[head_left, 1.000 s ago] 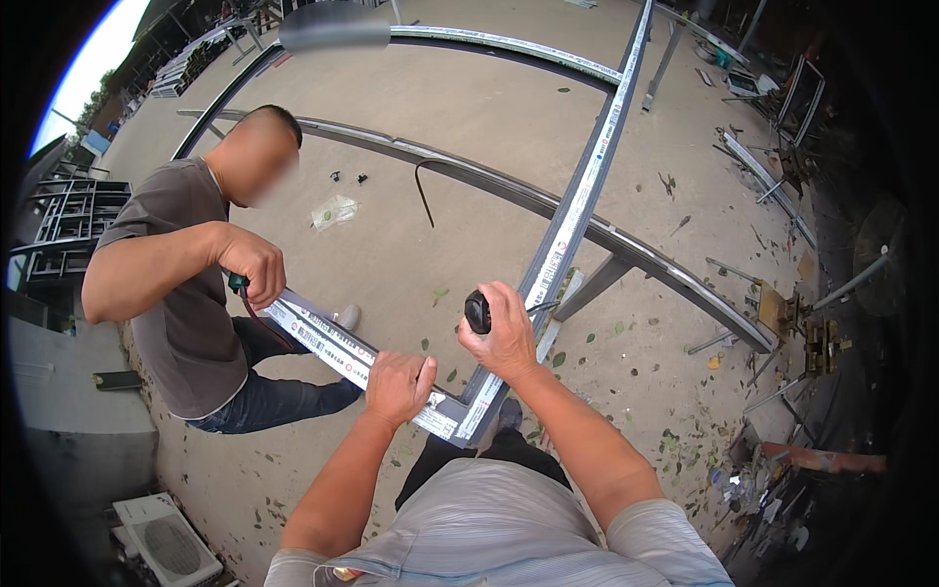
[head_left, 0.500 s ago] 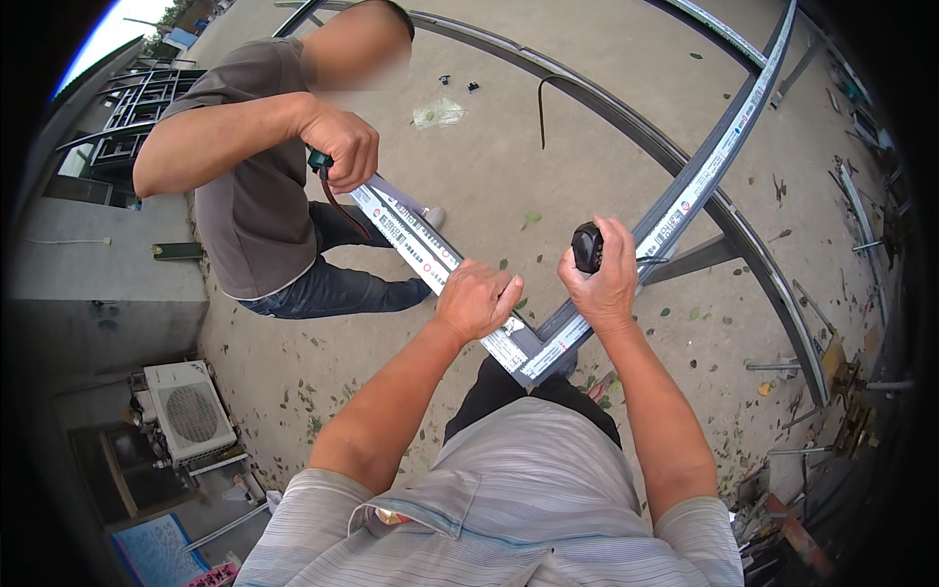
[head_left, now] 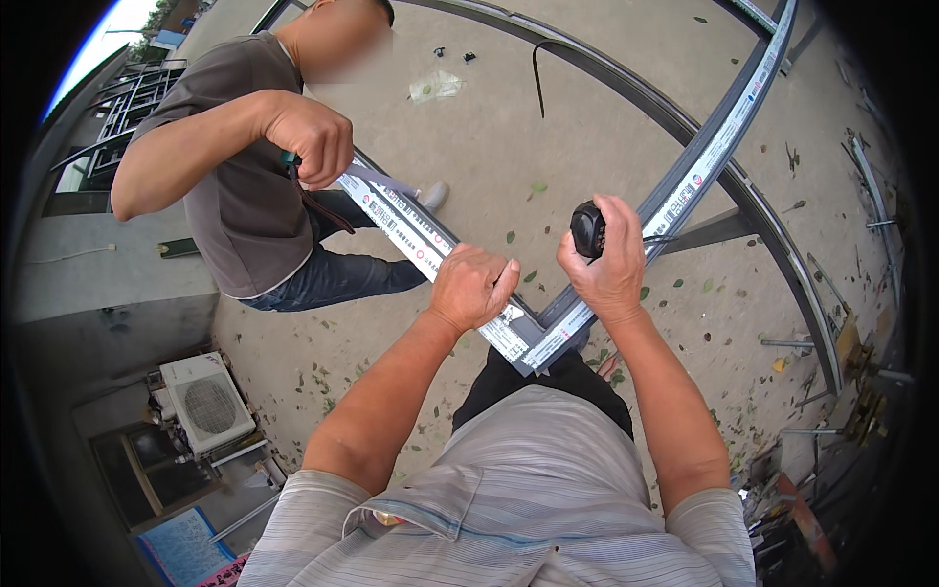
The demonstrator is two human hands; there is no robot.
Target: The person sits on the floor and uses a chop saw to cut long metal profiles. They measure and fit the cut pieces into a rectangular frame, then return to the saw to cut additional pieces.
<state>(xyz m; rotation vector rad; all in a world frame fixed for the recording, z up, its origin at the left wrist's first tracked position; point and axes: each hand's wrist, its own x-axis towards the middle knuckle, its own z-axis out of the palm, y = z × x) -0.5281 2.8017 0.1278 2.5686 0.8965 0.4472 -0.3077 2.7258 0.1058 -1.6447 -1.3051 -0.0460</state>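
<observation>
A dark metal frame (head_left: 699,176) with white printed film on its faces comes to a corner just in front of my waist. My left hand (head_left: 473,286) is closed over its left bar near that corner, thumb sticking out. In my right hand (head_left: 611,259) is a black, rounded tape measure (head_left: 588,230), held upright beside the right bar; a thin dark strap shows behind the hand. At the left bar's far end, another person's fist (head_left: 313,142) grips a green-handled tool with a flat grey strip (head_left: 386,180) along the bar. Much of that tool is hidden.
A long curved metal bar (head_left: 650,112) crosses behind the frame. An outdoor air-conditioner unit (head_left: 207,403) stands at the lower left. Metal pieces and clutter (head_left: 866,357) line the right side. Leaves and a clear plastic bag (head_left: 436,86) lie on the concrete floor.
The view has turned slightly. The other person's fist and upper body now appear a little farther left. My hands keep their holds on the frame and the tape measure.
</observation>
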